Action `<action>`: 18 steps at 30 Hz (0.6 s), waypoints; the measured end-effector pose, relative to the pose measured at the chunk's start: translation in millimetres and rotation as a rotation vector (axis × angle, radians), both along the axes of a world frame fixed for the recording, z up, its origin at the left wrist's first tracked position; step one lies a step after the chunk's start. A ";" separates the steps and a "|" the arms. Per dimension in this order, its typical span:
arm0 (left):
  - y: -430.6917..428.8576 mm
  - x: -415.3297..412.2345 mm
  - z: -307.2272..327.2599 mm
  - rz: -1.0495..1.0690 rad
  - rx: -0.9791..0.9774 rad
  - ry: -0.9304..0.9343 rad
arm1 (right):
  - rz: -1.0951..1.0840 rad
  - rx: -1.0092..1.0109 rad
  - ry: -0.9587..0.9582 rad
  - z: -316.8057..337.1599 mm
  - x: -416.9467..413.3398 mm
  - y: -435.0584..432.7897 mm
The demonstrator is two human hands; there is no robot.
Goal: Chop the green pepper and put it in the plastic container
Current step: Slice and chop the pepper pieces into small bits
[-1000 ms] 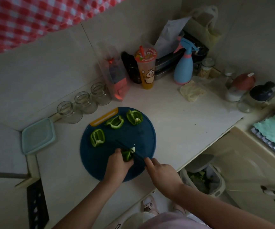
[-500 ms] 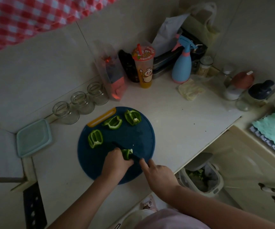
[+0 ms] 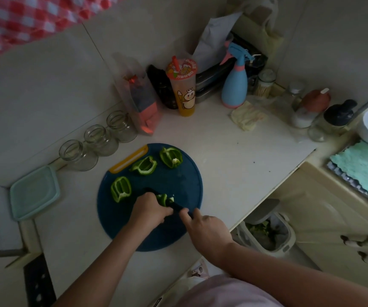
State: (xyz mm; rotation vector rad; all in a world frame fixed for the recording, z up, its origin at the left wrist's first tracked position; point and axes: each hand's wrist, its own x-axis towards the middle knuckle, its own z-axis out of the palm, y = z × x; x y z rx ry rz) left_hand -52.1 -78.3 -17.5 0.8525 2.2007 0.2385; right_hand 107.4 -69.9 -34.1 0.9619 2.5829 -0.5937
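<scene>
— How many pepper pieces do you count?

— Four. Three loose pieces (image 3: 121, 191) (image 3: 144, 166) (image 3: 171, 157) lie apart from one another on the far half of the round blue cutting board (image 3: 178, 180), hollow sides up. The fourth piece (image 3: 162, 199) sits near the board's middle, under my left hand (image 3: 150, 209).

— And behind the board?

— Three glass jars (image 3: 77, 155) (image 3: 100, 140) (image 3: 121, 126) in a row against the wall, one spray bottle (image 3: 234, 85) and one printed cup (image 3: 184, 85). The single plastic container (image 3: 33, 192) is on the counter (image 3: 234, 156) left of the board, not touching it, with its teal lid on.

— What are your hands doing?

— My left fingers curl down over the fourth piece and pin it to the board. My right hand (image 3: 205, 229) reaches in from the near side, thumb and forefinger clamped on the handle of the knife (image 3: 177, 206). The blade is dark on a dark board, so it only seems to lie across the piece.

— Any writing?

— The cup has a cartoon figure and characters round its lid, too small to read.
</scene>
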 end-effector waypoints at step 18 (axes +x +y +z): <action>11.3 -7.7 -4.1 0.049 -0.017 -0.061 | -0.007 -0.052 0.057 -12.1 -5.5 19.1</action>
